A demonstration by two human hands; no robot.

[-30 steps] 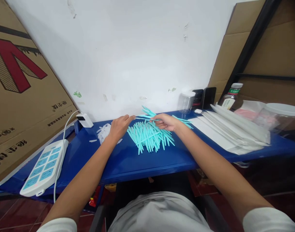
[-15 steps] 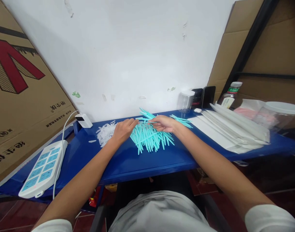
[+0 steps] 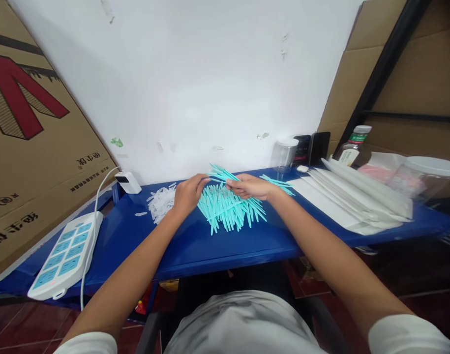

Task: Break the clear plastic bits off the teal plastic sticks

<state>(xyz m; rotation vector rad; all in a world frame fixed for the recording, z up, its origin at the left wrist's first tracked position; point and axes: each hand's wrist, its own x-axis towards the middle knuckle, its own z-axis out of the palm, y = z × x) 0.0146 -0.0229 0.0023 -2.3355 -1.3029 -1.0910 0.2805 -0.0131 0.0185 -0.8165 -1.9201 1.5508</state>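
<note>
Now | right hand (image 3: 249, 187): pinched on teal stick (image 3: 219, 180) | left hand (image 3: 188, 193): half-curled, hold unclear | teal pile (image 3: 230, 210): just below right

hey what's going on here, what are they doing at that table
A person is handling turquoise sticks at a blue table. The right hand seems to pinch one stick above the main heap, with the left hand close to its other end; whether the left fingers grip it is hard to tell. Small pale pieces lie piled beside the left hand, and white packets sit off to the right.
</note>
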